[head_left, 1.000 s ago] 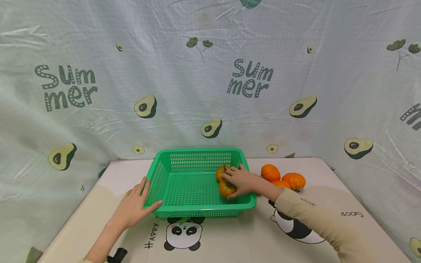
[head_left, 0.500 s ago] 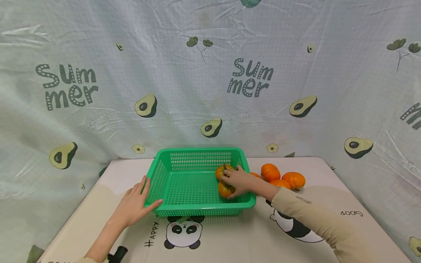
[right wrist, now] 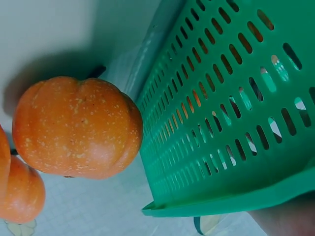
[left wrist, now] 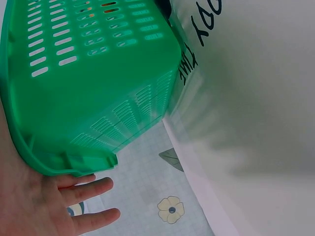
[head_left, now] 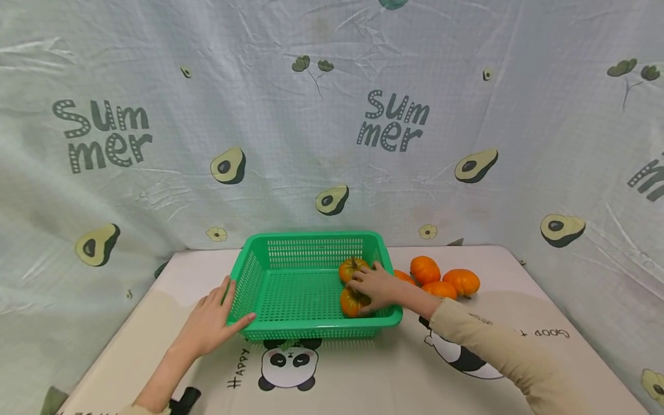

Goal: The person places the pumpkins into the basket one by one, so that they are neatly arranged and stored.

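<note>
Observed a pale table (head_left: 363, 383), printed with panda figures (head_left: 288, 370) and dark lettering (head_left: 553, 333). Carries a green basket (head_left: 316, 328), base down — also, to the basket's right, four orange pumpkins (head_left: 461, 281), grouped close — with one partly hidden in the head view.

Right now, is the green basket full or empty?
Neither: two pumpkins show inside the basket at the right hand, while most of its slotted floor lies bare.

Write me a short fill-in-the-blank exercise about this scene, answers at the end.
1. The green rectangular plastic basket holds ____ round orange-green pumpkins.
2. The person's ____ grip is on one of them.
3. ____ plain orange pumpkins show outside the basket.
4. The black-and-white cartoon animal printed before the basket is a ____.

Missing words: two; right; four; panda.
</note>
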The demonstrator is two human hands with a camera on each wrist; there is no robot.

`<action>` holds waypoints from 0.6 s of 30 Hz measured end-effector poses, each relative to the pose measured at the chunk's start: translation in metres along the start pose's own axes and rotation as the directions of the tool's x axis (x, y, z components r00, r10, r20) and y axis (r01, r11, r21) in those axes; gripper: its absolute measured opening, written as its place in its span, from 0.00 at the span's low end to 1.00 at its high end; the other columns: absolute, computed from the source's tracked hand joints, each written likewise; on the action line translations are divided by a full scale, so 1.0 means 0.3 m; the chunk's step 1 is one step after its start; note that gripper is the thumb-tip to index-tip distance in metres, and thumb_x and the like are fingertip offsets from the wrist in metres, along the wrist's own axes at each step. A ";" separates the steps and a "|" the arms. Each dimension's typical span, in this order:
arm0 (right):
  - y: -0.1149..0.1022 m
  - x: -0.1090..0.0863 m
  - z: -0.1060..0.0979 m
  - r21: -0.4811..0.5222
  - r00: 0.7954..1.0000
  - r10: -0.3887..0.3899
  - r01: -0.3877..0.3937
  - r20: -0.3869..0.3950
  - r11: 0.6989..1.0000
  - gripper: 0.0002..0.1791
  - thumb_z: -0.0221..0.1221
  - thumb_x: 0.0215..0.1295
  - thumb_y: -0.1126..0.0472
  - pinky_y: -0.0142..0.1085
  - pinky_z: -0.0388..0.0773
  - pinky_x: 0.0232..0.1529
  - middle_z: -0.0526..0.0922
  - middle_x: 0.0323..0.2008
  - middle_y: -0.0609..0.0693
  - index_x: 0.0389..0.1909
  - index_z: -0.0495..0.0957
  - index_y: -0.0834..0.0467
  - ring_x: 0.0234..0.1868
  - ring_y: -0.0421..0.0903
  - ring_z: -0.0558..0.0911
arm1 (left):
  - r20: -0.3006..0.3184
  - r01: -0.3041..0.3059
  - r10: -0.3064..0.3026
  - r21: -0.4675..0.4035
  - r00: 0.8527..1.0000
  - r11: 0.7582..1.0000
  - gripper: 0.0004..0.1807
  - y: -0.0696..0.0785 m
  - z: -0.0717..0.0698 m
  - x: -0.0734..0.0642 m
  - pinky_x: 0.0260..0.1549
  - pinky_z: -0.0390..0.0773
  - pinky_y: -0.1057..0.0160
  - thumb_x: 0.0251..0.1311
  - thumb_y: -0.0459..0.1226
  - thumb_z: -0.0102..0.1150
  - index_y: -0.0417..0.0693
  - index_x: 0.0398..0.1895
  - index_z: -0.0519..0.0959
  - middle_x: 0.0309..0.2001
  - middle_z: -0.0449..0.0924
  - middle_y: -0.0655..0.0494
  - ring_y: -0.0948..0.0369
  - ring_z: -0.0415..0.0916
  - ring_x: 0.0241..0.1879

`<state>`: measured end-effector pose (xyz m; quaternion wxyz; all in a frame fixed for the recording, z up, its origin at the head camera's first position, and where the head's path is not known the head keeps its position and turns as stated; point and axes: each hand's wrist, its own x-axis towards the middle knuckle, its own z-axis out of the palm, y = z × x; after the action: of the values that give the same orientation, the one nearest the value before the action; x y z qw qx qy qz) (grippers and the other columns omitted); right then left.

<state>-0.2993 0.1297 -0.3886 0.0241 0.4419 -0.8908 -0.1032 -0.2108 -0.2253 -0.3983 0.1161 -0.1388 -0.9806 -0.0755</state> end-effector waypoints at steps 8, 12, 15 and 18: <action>0.010 -0.024 -0.010 0.036 0.996 0.028 -0.025 -0.081 0.999 0.26 0.56 0.56 0.43 0.47 0.63 0.45 0.74 0.49 0.50 0.54 0.70 0.51 0.52 0.50 0.71 | 0.002 0.001 -0.001 0.000 1.000 1.000 0.49 -0.003 0.005 0.009 0.53 0.63 0.42 0.55 0.62 0.45 0.29 0.64 0.53 0.66 0.49 0.31 0.38 0.59 0.59; 0.009 -0.041 -0.011 0.047 0.990 0.027 -0.021 -0.141 0.999 0.25 0.55 0.57 0.44 0.43 0.62 0.41 0.75 0.45 0.49 0.53 0.72 0.52 0.47 0.47 0.71 | 0.008 0.004 -0.004 -0.004 1.000 1.000 0.49 -0.005 0.008 0.003 0.53 0.63 0.42 0.54 0.61 0.45 0.29 0.64 0.53 0.66 0.49 0.32 0.38 0.59 0.59; 0.010 -0.057 -0.011 0.049 0.982 0.019 -0.010 -0.187 0.999 0.23 0.54 0.58 0.45 0.41 0.61 0.39 0.75 0.43 0.48 0.52 0.73 0.52 0.44 0.46 0.71 | 0.010 0.008 -0.008 -0.008 1.000 1.000 0.49 -0.007 0.009 -0.001 0.53 0.63 0.41 0.54 0.61 0.46 0.29 0.65 0.53 0.66 0.49 0.32 0.38 0.58 0.60; 0.013 -0.072 -0.014 0.061 0.972 0.013 0.001 -0.235 0.998 0.20 0.55 0.59 0.47 0.42 0.64 0.40 0.75 0.43 0.47 0.50 0.74 0.52 0.43 0.46 0.71 | 0.005 0.008 -0.008 -0.009 1.000 1.000 0.49 -0.008 0.008 -0.002 0.53 0.63 0.41 0.54 0.61 0.46 0.29 0.64 0.53 0.66 0.49 0.32 0.38 0.58 0.60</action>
<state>-0.2885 0.1483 -0.3826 0.1164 0.4488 -0.8857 -0.0232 -0.2113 -0.2272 -0.4012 0.1128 -0.1357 -0.9811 -0.0797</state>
